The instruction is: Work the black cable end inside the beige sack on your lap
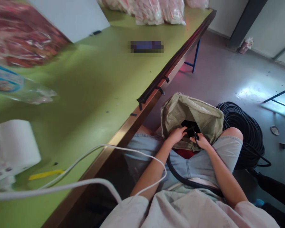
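A woven sack [211, 118] stands open between my knees, with dark things inside it. At its mouth my left hand [179, 135] is closed on the end of a thick black cable, by what I can make out. The black cable [178, 172] curves across my lap and up under my left wrist. My right hand [201, 141] is closed around black-handled scissors [196, 139], close beside my left fingers. The blades are small and dark against the sack's inside, so whether they touch the cable cannot be told.
A green table [102, 107] runs along my left, its metal edge near my left arm. On it are a plastic bottle [19, 85], a white device [14, 152] and plastic bags [149, 12]. A white cord [133, 149] crosses over my left arm. Coiled black cable [242, 133] lies right.
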{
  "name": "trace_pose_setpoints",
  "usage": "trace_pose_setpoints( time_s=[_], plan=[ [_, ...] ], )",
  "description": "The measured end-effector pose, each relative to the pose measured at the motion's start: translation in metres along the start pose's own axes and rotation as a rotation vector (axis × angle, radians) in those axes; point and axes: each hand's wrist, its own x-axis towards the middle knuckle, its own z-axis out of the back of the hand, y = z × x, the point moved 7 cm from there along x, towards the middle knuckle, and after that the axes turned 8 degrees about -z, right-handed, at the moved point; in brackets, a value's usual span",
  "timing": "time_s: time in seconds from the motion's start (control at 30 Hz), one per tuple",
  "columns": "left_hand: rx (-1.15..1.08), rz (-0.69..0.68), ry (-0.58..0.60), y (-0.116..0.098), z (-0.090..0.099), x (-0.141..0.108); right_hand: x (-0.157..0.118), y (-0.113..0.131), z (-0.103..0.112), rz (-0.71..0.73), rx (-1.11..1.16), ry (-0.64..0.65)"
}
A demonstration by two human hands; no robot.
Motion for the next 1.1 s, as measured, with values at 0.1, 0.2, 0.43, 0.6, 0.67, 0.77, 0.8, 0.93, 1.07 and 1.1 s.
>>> trace_pose_setpoints(
  time_s=[0.1, 0.2, 0.43, 0.6, 0.67, 0.77, 0.8, 0.93, 1.07, 1.1],
  plan=[
    [0.021, 0.033, 0.013, -0.003, 0.002, -0.003, -0.003, -0.001, -0.002, -0.050, 0.020, 0.096],
    [0.050, 0.076, 0.039, -0.004, 0.000, -0.004, -0.004, -0.006, -0.004, -0.094, 0.001, 0.154],
    [-0.076, 0.069, -0.079, 0.002, 0.001, 0.001, 0.005, -0.001, 0.000, 0.074, 0.013, -0.034],
    [-0.118, 0.048, -0.128, 0.008, 0.007, 0.002, 0.003, -0.002, 0.001, -0.034, -0.004, 0.128],
    [-0.139, 0.044, -0.144, 0.010, 0.009, 0.003, 0.002, -0.001, 0.003, -0.052, -0.003, 0.120],
    [-0.174, 0.002, -0.127, 0.009, 0.008, 0.004, 0.003, 0.007, 0.009, 0.062, 0.037, 0.003],
    [-0.176, -0.009, -0.112, 0.008, 0.007, 0.005, 0.003, 0.009, 0.009, 0.094, 0.042, -0.019],
    [-0.109, 0.016, -0.065, 0.007, 0.006, 0.003, 0.005, -0.001, 0.000, -0.044, 0.024, 0.099],
    [-0.030, 0.088, -0.032, 0.010, 0.006, 0.001, 0.004, -0.003, 0.001, -0.102, -0.002, 0.115],
    [-0.021, 0.103, -0.028, 0.010, 0.006, 0.001, 0.004, -0.002, 0.001, -0.088, -0.014, 0.104]
  ],
)
